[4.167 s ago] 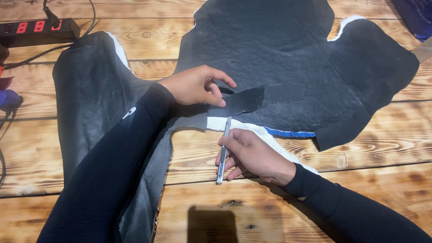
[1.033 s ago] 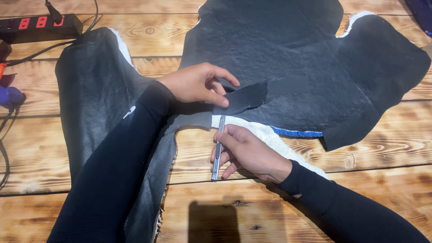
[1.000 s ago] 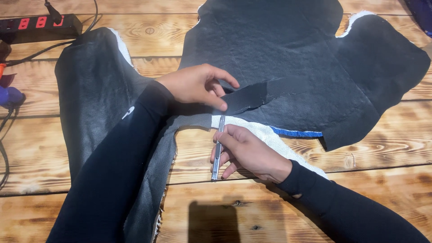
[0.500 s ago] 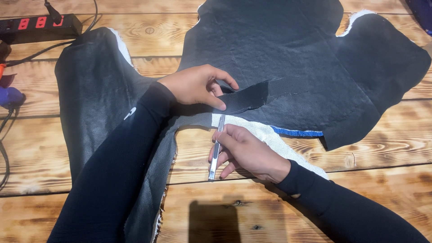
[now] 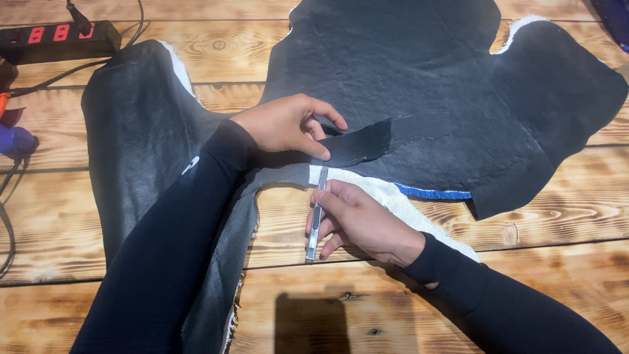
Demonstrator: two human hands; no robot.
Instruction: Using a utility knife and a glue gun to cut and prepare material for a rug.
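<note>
— Leather (image 5: 419, 85), black and hide-shaped, lies spread flat across the surface (image 5: 563, 210), and both hands are at its lower edge. What is each doing?

— Left hand (image 5: 285, 124) presses down on a dark strip (image 5: 367, 141) lying on the hide; its fingers are curled, thumb and forefinger pinning the strip's near end. Right hand (image 5: 360, 219) is closed around a slim metal knife (image 5: 316, 216), held like a pen, tip up against the strip's lower edge where the pale backing (image 5: 386, 193) shows.

— How would you do that cut well?

— I'd judge the holding hand matters most: keep the strip flat and taut, fingertips clear of the blade's line. Keep the blade low and steady, draw it in one pass along the edge, and let the wrist rest on the surface so it does not wander. The fingers sit close to the tip, so slow pressure beats force.

— And the surface itself?

— Wooden planks with strong scorched grain and visible seams; a seam under the hide could catch the tip. A blue edge (image 5: 432, 193) peeks out beneath the leather to the right.

— Anything else around?

— A black power strip (image 5: 59, 39) with red switches at the top left, its cables trailing down the left side, and a blue and orange object (image 5: 13, 134) at the left border, too cropped to identify.
</note>
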